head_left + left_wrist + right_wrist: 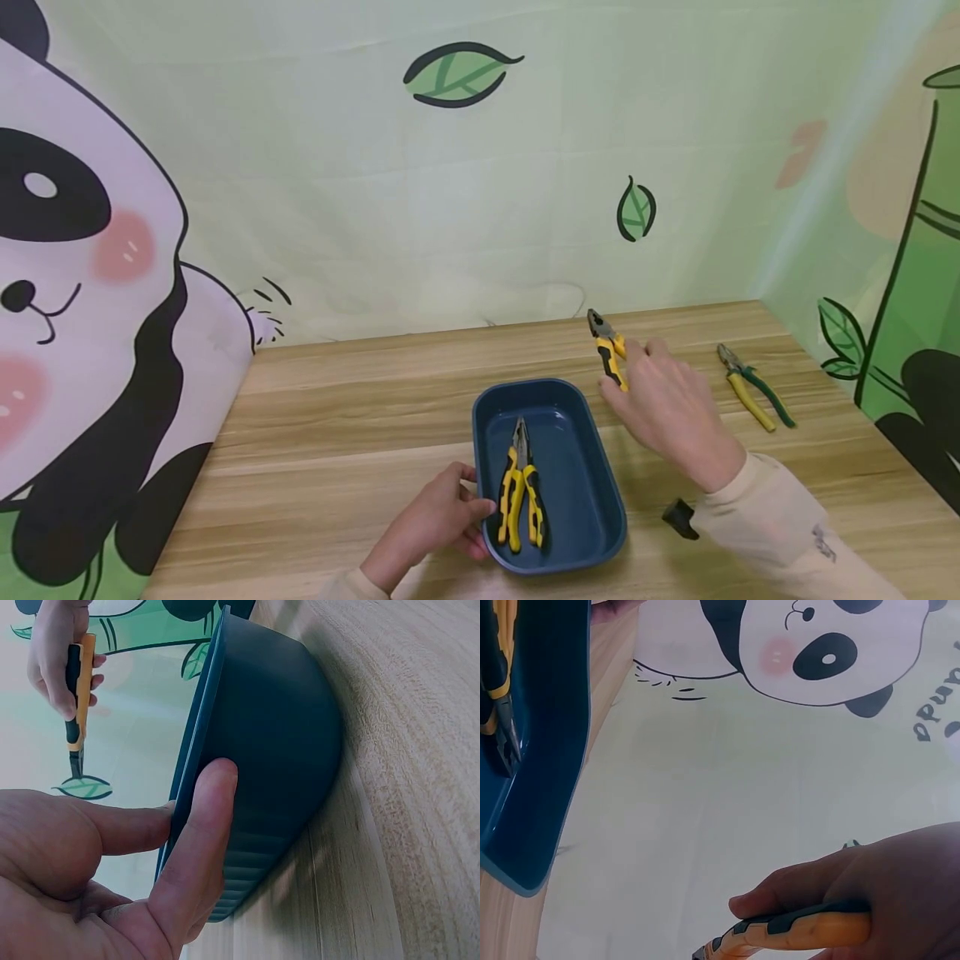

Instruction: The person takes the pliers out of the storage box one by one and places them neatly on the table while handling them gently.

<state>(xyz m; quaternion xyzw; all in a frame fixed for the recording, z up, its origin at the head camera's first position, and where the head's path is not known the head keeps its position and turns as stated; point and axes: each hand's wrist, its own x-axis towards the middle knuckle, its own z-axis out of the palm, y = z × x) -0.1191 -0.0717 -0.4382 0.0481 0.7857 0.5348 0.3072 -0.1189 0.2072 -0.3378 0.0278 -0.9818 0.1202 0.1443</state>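
Observation:
My left hand [450, 512] pinches the rim of a dark blue rectangular tray [277, 712], thumb on one side of the wall and fingers on the other. Inside the tray, toward its left side, lie long-nosed pliers [520, 483] with yellow and black handles, noses pointing away from me. Past the tray's far right corner, my right hand [671, 404] grips combination pliers [607, 350] by their yellow and black handles. Their dark metal head points up and away. In the right wrist view, the thumb lies along one handle [817, 930].
To the right of my right hand, another pair of pliers [753, 387] with one yellow and one green handle lies on the wooden table [330, 417]. A cloth backdrop [337, 167] with a panda and leaves hangs behind the table. A small black piece [680, 518] sits by the right sleeve.

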